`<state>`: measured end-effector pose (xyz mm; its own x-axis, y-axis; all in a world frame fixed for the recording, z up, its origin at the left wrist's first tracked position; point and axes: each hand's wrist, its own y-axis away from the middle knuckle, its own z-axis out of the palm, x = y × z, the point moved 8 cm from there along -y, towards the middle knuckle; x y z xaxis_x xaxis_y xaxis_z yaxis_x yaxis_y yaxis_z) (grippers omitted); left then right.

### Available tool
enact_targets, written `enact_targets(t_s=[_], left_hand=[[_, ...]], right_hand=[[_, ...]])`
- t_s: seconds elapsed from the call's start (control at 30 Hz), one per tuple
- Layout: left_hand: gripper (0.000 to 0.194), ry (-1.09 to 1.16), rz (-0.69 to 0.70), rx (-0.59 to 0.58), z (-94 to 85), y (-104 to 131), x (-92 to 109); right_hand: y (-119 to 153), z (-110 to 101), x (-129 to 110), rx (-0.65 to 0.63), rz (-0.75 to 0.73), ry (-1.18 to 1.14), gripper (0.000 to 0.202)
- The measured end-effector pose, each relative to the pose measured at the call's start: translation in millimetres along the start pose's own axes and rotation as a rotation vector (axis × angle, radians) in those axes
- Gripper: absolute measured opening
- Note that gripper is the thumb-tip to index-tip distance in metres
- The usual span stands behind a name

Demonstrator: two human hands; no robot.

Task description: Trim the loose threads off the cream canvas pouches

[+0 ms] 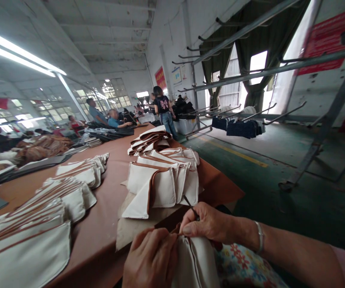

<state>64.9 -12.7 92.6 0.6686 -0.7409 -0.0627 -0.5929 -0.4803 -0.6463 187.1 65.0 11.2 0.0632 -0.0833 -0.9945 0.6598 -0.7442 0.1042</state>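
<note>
My left hand (151, 256) is closed on the upper edge of a cream fabric pouch (204, 260) with brown trim, held low in front of me. My right hand (205, 222) pinches the same edge close beside it. A thin dark tool (189, 204) sticks up from between the right fingers; its exact kind is not clear. Just beyond my hands, a stack of cream pouches (163, 186) with brown edging lies overlapped on the table, partly over brown card (127, 226).
Rows of similar pouches (49, 244) spread along the left of the brown-covered table (100, 216). A metal rack (316, 152) with long prongs, some carrying dark pieces (241, 127), stands at the right. Several people, one standing person (164, 108) among them, are farther back.
</note>
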Motion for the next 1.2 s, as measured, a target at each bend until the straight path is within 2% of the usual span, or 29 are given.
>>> enact_targets(t_s=[0.17,0.3,0.43,0.5,0.6,0.7,0.8,0.9,1.0,1.1,1.2], left_hand=[[0.012,-0.083,-0.04,-0.034,15.3,5,1],[0.018,-0.131,-0.062,0.023,23.7,6,3],[0.021,-0.212,-0.01,-0.094,31.8,0,8],[0.021,-0.244,0.035,-0.118,31.1,-2,11],[0.021,-0.29,0.095,-0.066,25.1,-1,16],[0.022,-0.322,0.167,-0.092,27.7,5,22],[0.021,-0.317,0.203,-0.038,23.9,9,26],[0.021,-0.142,0.086,-0.041,19.9,9,16],[0.016,0.185,-0.213,-0.133,20.2,5,-7],[0.01,0.523,-0.506,-0.277,26.1,4,-23],[0.018,0.695,-0.669,-0.479,36.5,7,-26]], right_hand=[[-2,0,2,0.026,-0.032,-0.003,0.033],[-3,2,3,0.021,-0.052,0.034,0.031],[-2,3,4,0.002,-0.045,0.105,0.025],[-2,2,1,-0.012,-0.066,0.157,0.021],[-2,1,-8,-0.017,-0.125,0.269,0.016],[-2,2,-12,-0.029,-0.14,0.346,0.015],[-2,3,-11,-0.033,-0.157,0.347,0.015],[-1,5,-8,-0.03,-0.169,0.322,0.014],[-1,8,-8,-0.026,-0.171,0.28,0.016],[-1,12,-10,-0.017,-0.169,0.271,0.016],[-1,12,-12,0.004,-0.168,0.297,0.017]])
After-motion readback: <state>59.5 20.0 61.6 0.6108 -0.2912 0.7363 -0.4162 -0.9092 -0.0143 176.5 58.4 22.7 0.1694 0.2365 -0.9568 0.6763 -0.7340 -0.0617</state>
